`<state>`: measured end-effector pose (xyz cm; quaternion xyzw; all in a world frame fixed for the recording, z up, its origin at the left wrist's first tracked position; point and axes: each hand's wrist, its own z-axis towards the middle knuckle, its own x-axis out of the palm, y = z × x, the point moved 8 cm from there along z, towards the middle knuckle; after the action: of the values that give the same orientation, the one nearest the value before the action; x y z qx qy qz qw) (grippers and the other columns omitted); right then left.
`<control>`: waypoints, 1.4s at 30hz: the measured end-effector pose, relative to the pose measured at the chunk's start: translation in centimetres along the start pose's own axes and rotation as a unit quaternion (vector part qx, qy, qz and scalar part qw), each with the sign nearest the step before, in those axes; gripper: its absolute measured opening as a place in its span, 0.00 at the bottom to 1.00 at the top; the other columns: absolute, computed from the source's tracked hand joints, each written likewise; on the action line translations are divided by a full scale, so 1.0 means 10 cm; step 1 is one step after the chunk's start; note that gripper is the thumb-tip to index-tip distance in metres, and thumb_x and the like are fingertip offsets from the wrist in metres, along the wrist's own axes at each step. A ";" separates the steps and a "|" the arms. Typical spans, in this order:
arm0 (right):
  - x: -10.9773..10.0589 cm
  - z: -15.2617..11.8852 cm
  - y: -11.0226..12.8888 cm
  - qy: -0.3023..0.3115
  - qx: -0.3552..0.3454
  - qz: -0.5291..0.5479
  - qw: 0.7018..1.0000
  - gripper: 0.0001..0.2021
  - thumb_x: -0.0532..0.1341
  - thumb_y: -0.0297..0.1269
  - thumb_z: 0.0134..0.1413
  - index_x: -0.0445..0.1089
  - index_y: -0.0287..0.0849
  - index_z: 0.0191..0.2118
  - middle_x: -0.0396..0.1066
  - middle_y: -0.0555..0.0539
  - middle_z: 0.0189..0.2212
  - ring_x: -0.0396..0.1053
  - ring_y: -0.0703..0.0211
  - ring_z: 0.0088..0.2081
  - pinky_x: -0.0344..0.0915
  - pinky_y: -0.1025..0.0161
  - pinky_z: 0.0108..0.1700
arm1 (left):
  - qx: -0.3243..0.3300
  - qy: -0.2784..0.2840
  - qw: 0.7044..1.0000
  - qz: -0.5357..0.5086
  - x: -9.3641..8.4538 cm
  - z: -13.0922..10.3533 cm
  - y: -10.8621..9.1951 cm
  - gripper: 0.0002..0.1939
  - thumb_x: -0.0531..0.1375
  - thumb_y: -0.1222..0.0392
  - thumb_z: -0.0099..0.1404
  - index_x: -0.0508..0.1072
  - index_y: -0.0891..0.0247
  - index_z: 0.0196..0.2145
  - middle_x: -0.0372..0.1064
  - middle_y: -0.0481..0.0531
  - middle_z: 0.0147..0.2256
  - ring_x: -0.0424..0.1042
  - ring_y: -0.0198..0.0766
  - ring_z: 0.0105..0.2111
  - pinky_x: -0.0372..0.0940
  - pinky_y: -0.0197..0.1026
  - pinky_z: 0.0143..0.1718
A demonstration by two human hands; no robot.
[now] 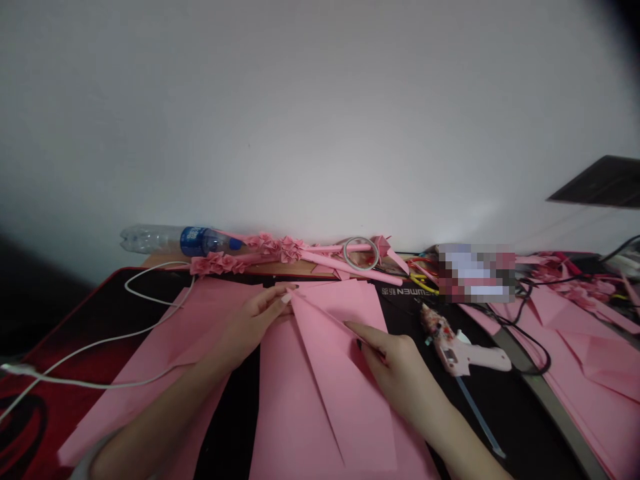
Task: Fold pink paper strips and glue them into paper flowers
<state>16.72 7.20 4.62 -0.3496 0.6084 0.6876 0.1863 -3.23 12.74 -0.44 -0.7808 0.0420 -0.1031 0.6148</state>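
A folded sheet of pink paper (pixel 345 373) lies slantwise over a stack of pink sheets (pixel 280 413), its narrow point at the far end. My left hand (pixel 260 317) is closed in a pinch on that point, thumb on top. Along the sheet's right slanting edge is my right hand (pixel 387 353), its index finger on the fold and the thumb tucked close below, the other fingers curled and partly hidden. Left of the stack, under my left forearm, are more pink sheets (pixel 215 300).
A hot glue gun (pixel 455 347) with a glue stick lies at the right. Along the wall are a plastic bottle (pixel 165 240), pink paper flowers (pixel 280 248) and a tape roll (pixel 361 253). A white cable (pixel 107 343) crosses the left; more pink paper (pixel 575 353) lies far right.
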 end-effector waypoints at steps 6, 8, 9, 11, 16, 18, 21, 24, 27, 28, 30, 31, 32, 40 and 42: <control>-0.04 -0.04 0.23 0.116 0.003 0.125 0.985 0.22 0.50 0.26 0.57 0.71 0.43 0.53 0.77 0.50 0.37 0.74 0.57 0.40 0.70 0.62 0.42 | 0.019 0.028 0.999 0.005 0.04 -0.01 0.04 0.23 0.60 0.46 0.61 0.70 0.58 0.51 0.72 0.54 0.49 0.74 0.48 0.45 0.68 0.53 0.48; -0.02 -0.04 0.26 0.146 0.008 0.151 0.978 0.21 0.50 0.27 0.57 0.73 0.43 0.52 0.77 0.49 0.36 0.73 0.58 0.40 0.70 0.62 0.42 | 0.013 0.023 1.000 0.008 0.02 0.01 0.07 0.21 0.57 0.45 0.63 0.71 0.58 0.50 0.74 0.55 0.46 0.75 0.49 0.43 0.70 0.51 0.45; -0.01 -0.04 0.26 0.156 0.010 0.161 0.975 0.20 0.51 0.27 0.57 0.73 0.43 0.51 0.77 0.49 0.36 0.73 0.58 0.39 0.70 0.62 0.42 | 0.009 0.018 1.000 0.002 0.01 0.01 0.08 0.21 0.56 0.45 0.64 0.71 0.58 0.49 0.75 0.55 0.45 0.76 0.49 0.42 0.71 0.50 0.43; 0.03 -0.04 0.25 0.163 0.013 0.174 0.971 0.19 0.51 0.27 0.58 0.74 0.43 0.49 0.78 0.49 0.35 0.73 0.58 0.39 0.70 0.62 0.42 | 0.001 0.013 1.000 -0.025 0.01 0.02 0.09 0.19 0.56 0.46 0.64 0.72 0.59 0.47 0.76 0.55 0.42 0.76 0.49 0.41 0.71 0.48 0.42; 0.12 -0.04 0.18 0.158 0.019 0.171 0.972 0.19 0.51 0.26 0.57 0.75 0.43 0.48 0.77 0.51 0.32 0.73 0.59 0.36 0.70 0.63 0.39 | -0.022 0.000 0.997 -0.069 -0.02 0.03 0.16 0.16 0.62 0.49 0.61 0.73 0.59 0.43 0.76 0.52 0.39 0.76 0.44 0.37 0.70 0.46 0.43; 0.14 -0.04 0.16 0.155 0.019 0.165 0.974 0.20 0.50 0.25 0.56 0.75 0.44 0.48 0.77 0.52 0.31 0.73 0.59 0.35 0.69 0.63 0.39 | -0.027 -0.012 0.998 -0.064 -0.05 0.04 0.19 0.15 0.63 0.50 0.60 0.73 0.60 0.42 0.76 0.51 0.38 0.76 0.42 0.36 0.70 0.45 0.43; 0.16 -0.04 0.14 0.150 0.020 0.159 0.975 0.20 0.51 0.25 0.55 0.75 0.44 0.48 0.77 0.52 0.31 0.73 0.58 0.35 0.69 0.64 0.39 | -0.026 -0.015 0.998 -0.050 -0.06 0.04 0.19 0.14 0.63 0.50 0.60 0.73 0.59 0.41 0.76 0.52 0.39 0.76 0.42 0.37 0.69 0.45 0.44; 0.18 -0.04 0.15 0.154 0.016 0.159 0.975 0.21 0.51 0.24 0.55 0.75 0.44 0.48 0.77 0.53 0.31 0.73 0.58 0.36 0.68 0.64 0.39 | -0.027 -0.019 0.999 -0.029 -0.05 0.05 0.17 0.13 0.61 0.50 0.61 0.72 0.59 0.40 0.76 0.53 0.39 0.76 0.44 0.38 0.70 0.46 0.44; 0.21 -0.04 0.17 0.161 0.011 0.156 0.974 0.22 0.50 0.23 0.54 0.74 0.43 0.49 0.76 0.53 0.31 0.72 0.59 0.37 0.68 0.66 0.39 | -0.028 -0.017 0.999 -0.027 -0.04 0.06 0.17 0.11 0.59 0.51 0.62 0.72 0.59 0.40 0.76 0.52 0.40 0.76 0.42 0.38 0.70 0.46 0.43; 0.21 -0.04 0.17 0.163 0.011 0.154 0.974 0.23 0.50 0.23 0.54 0.74 0.43 0.49 0.76 0.53 0.31 0.72 0.60 0.36 0.67 0.66 0.38 | -0.026 -0.013 0.999 -0.031 -0.03 0.07 0.17 0.11 0.59 0.52 0.62 0.73 0.59 0.40 0.76 0.52 0.39 0.76 0.42 0.38 0.69 0.46 0.43; 0.22 -0.05 0.18 0.165 0.010 0.151 0.975 0.23 0.49 0.22 0.53 0.73 0.42 0.50 0.75 0.53 0.31 0.71 0.61 0.36 0.67 0.67 0.37 | -0.022 -0.009 0.999 -0.034 -0.02 0.07 0.16 0.11 0.59 0.52 0.62 0.73 0.60 0.39 0.76 0.52 0.39 0.76 0.42 0.38 0.69 0.46 0.44; 0.23 -0.05 0.18 0.166 0.009 0.149 0.975 0.23 0.49 0.22 0.52 0.73 0.42 0.50 0.75 0.53 0.31 0.71 0.61 0.36 0.67 0.67 0.37 | -0.020 -0.010 0.999 -0.032 -0.02 0.07 0.16 0.11 0.59 0.52 0.62 0.74 0.60 0.39 0.76 0.52 0.39 0.75 0.42 0.38 0.69 0.46 0.44; 0.23 -0.05 0.18 0.166 0.008 0.148 0.975 0.23 0.49 0.22 0.52 0.73 0.41 0.50 0.75 0.52 0.31 0.71 0.61 0.36 0.67 0.67 0.37 | -0.019 -0.014 0.999 -0.029 -0.02 0.07 0.15 0.11 0.59 0.52 0.62 0.74 0.60 0.38 0.76 0.52 0.38 0.75 0.42 0.38 0.69 0.46 0.44; 0.25 -0.06 0.20 0.165 0.004 0.138 0.977 0.20 0.50 0.22 0.53 0.75 0.40 0.44 0.74 0.52 0.29 0.69 0.61 0.34 0.65 0.68 0.34 | 0.003 -0.073 0.996 0.053 -0.09 0.05 0.07 0.09 0.59 0.53 0.60 0.75 0.59 0.33 0.75 0.51 0.33 0.74 0.44 0.35 0.69 0.45 0.39; 0.25 -0.06 0.21 0.164 0.002 0.137 0.977 0.19 0.50 0.22 0.53 0.75 0.40 0.44 0.74 0.53 0.29 0.69 0.61 0.34 0.64 0.68 0.34 | 0.006 -0.080 0.995 0.052 -0.11 0.05 0.08 0.09 0.60 0.52 0.59 0.76 0.59 0.32 0.75 0.51 0.32 0.74 0.44 0.34 0.69 0.45 0.39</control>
<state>13.73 5.81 4.29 -0.3706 0.6744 0.6386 -0.0106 -4.17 13.27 -1.41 -0.7797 0.0326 -0.0089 0.6253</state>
